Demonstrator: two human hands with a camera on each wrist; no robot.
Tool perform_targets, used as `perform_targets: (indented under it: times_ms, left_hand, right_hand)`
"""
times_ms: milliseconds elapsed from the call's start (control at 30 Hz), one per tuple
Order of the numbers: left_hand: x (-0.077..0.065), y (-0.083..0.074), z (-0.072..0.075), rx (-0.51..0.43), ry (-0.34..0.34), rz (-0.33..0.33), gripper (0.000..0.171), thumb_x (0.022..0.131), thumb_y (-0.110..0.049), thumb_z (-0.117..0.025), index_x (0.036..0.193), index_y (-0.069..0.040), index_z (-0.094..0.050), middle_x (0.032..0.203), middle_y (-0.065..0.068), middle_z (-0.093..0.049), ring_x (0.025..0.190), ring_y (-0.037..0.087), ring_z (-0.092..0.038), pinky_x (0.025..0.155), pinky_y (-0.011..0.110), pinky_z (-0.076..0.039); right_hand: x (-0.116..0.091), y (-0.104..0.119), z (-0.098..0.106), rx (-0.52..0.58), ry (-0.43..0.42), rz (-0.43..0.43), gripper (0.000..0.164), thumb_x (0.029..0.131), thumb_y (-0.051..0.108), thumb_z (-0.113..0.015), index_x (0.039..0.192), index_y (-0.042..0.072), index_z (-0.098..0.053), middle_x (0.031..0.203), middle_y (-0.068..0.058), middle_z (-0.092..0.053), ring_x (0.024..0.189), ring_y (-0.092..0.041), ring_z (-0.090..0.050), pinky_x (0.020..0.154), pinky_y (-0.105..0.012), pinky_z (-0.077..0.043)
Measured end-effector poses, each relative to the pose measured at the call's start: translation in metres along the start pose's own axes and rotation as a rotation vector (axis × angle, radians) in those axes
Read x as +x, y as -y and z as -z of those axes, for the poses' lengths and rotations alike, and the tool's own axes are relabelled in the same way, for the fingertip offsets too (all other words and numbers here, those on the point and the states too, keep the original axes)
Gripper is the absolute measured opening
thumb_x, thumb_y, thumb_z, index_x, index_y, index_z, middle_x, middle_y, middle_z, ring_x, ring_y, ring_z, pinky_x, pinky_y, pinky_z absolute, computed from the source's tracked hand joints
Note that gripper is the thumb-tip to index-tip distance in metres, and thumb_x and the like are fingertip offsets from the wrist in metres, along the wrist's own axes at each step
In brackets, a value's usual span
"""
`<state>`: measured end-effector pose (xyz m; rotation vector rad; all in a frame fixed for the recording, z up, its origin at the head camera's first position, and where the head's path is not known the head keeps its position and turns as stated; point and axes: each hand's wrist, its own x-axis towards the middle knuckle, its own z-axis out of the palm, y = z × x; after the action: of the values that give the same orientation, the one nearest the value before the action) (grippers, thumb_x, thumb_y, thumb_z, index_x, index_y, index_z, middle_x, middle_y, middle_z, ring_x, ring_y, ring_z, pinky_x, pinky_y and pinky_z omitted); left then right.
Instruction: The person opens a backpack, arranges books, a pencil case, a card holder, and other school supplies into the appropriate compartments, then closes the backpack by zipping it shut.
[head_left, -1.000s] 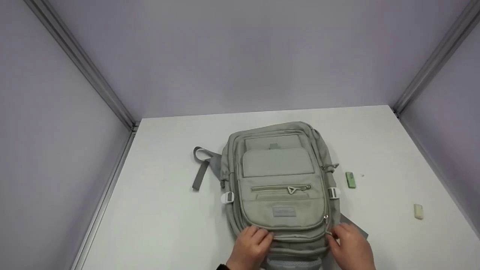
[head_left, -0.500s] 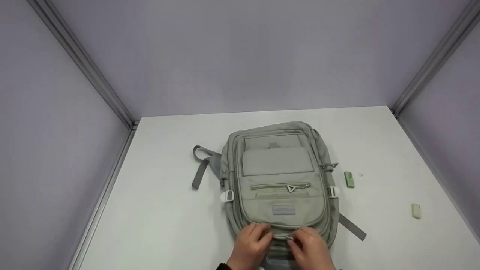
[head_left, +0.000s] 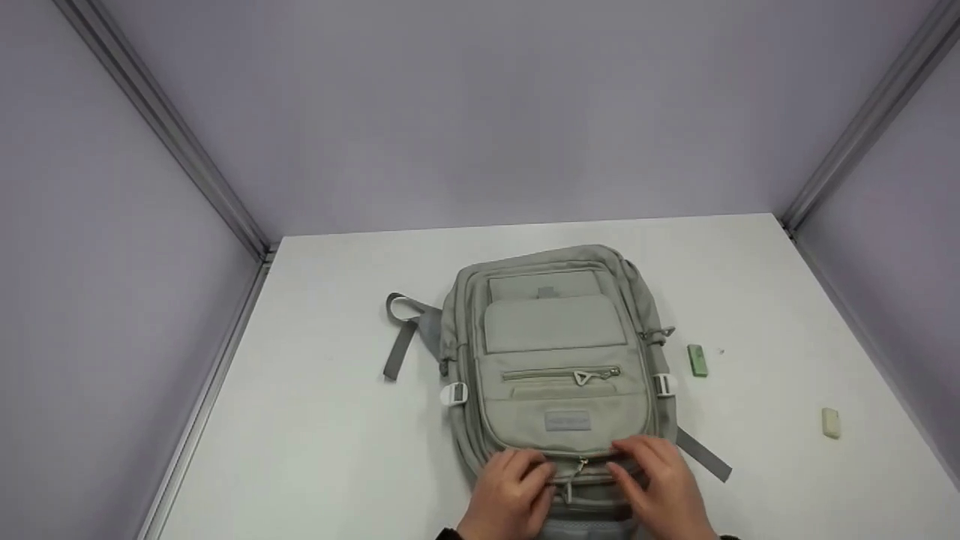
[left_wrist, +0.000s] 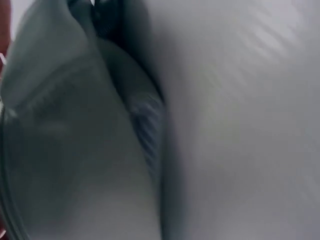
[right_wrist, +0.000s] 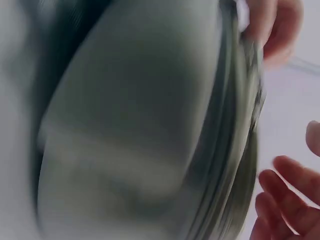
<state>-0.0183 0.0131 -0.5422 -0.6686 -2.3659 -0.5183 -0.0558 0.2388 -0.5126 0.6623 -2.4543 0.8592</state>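
A grey-green backpack (head_left: 555, 322) lies front side up on the white table, its lower end toward me. At its lower edge, my left hand (head_left: 504, 491) grips the fabric beside the zipper seam; its fingers (right_wrist: 280, 30) also show on the bag's edge in the right wrist view. A zipper pull (head_left: 570, 484) hangs loose between my hands. To its right is my right hand (head_left: 664, 484), thumb and fingers apart with nothing between them. The right wrist view shows those spread fingers (right_wrist: 285, 200) off the bag. Only blurred bag fabric (left_wrist: 80, 150) and table appear in the left wrist view.
Right of the backpack lie a small green block (head_left: 697, 361) and a small cream block (head_left: 831, 423). Grey straps (head_left: 401, 349) stick out on the left, another strap (head_left: 705, 455) on the right. Pale panels (head_left: 525, 112) wall the table in.
My right hand slid left along the lower seam with the zipper pull, then let go and moved back a little right. The left hand stays at the bag's lower edge.
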Motion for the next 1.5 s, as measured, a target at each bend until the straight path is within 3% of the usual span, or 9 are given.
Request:
perform_targets:
  times_ms: [133,233,400,533,767,1000,1233,1400,1500]
  left_hand:
    - [0.008,-0.014,-0.002,0.020,0.070,0.029,0.026,0.081,-0.031,-0.081,0.103,-0.019,-0.072,0.089,-0.006,-0.061,0.077,0.007,-0.056,0.069,0.021,-0.046]
    - [0.014,-0.026,-0.007,0.064,0.096,0.029,0.032,0.078,-0.034,-0.084,0.104,-0.020,-0.072,0.087,-0.008,-0.060,0.076,0.007,-0.055,0.066,0.019,-0.043]
    - [0.022,-0.039,-0.020,0.137,0.006,-0.001,0.022,0.071,-0.018,-0.085,0.087,-0.020,-0.070,0.076,-0.008,-0.058,0.065,0.006,-0.049,0.058,0.016,-0.037]
    - [0.022,-0.041,-0.023,0.113,-0.079,-0.029,0.018,0.069,-0.009,-0.080,0.076,-0.019,-0.066,0.069,-0.007,-0.054,0.058,0.006,-0.044,0.054,0.015,-0.033]
    - [0.017,-0.033,-0.012,0.029,-0.100,0.035,0.024,0.066,0.002,-0.077,0.071,-0.016,-0.062,0.065,-0.005,-0.050,0.057,0.006,-0.040,0.055,0.015,-0.031]
    - [0.000,-0.008,0.010,-0.001,-0.113,0.079,0.026,0.061,0.009,-0.067,0.076,-0.012,-0.064,0.068,-0.004,-0.052,0.061,0.008,-0.043,0.059,0.019,-0.037]
    - [-0.016,0.029,0.036,0.060,-0.059,0.183,0.023,0.068,0.006,-0.075,0.077,-0.012,-0.064,0.071,-0.004,-0.052,0.066,0.008,-0.048,0.063,0.020,-0.039]
    - [-0.009,0.064,0.044,0.119,-0.002,0.220,0.019,0.076,-0.004,-0.078,0.080,-0.012,-0.062,0.073,-0.004,-0.055,0.067,0.009,-0.050,0.062,0.023,-0.040]
    - [0.002,0.088,0.043,0.146,-0.017,0.182,0.020,0.076,-0.004,-0.078,0.080,-0.011,-0.060,0.073,-0.002,-0.056,0.065,0.012,-0.050,0.060,0.025,-0.040]
  right_hand:
    - [0.002,-0.017,0.006,-0.064,0.025,-0.008,0.045,0.063,0.005,-0.091,0.104,0.012,-0.074,0.107,-0.005,-0.068,0.096,-0.022,-0.059,0.080,-0.040,-0.048]
    - [0.002,-0.026,0.006,-0.079,0.057,0.013,0.052,0.061,0.006,-0.092,0.109,0.014,-0.074,0.115,-0.009,-0.067,0.103,-0.027,-0.060,0.081,-0.048,-0.048]
    - [0.000,-0.035,-0.002,-0.091,0.064,0.060,0.054,0.058,0.006,-0.092,0.107,0.019,-0.075,0.119,-0.008,-0.067,0.108,-0.026,-0.058,0.081,-0.048,-0.047]
    - [-0.001,-0.042,-0.009,-0.096,0.031,0.097,0.050,0.056,0.003,-0.091,0.100,0.021,-0.076,0.115,-0.007,-0.068,0.108,-0.024,-0.056,0.084,-0.043,-0.042]
    - [0.002,-0.053,-0.015,-0.088,-0.025,0.155,0.038,0.058,0.002,-0.088,0.089,0.021,-0.078,0.101,-0.002,-0.071,0.104,-0.022,-0.059,0.087,-0.038,-0.035]
    - [0.002,-0.057,-0.015,-0.073,-0.040,0.173,0.034,0.059,0.004,-0.087,0.087,0.021,-0.078,0.097,-0.001,-0.072,0.102,-0.022,-0.060,0.087,-0.037,-0.035]
    - [0.002,-0.055,-0.014,-0.061,-0.044,0.171,0.034,0.060,0.003,-0.087,0.087,0.021,-0.078,0.097,0.000,-0.072,0.101,-0.021,-0.061,0.086,-0.034,-0.038]
    - [0.004,-0.057,-0.017,-0.012,-0.055,0.228,0.033,0.059,-0.001,-0.085,0.086,0.018,-0.077,0.096,-0.001,-0.071,0.100,-0.024,-0.062,0.095,-0.026,-0.040]
    - [0.005,-0.056,-0.020,0.021,-0.050,0.240,0.032,0.060,-0.003,-0.084,0.085,0.016,-0.076,0.096,-0.002,-0.071,0.100,-0.025,-0.062,0.103,-0.016,-0.037]
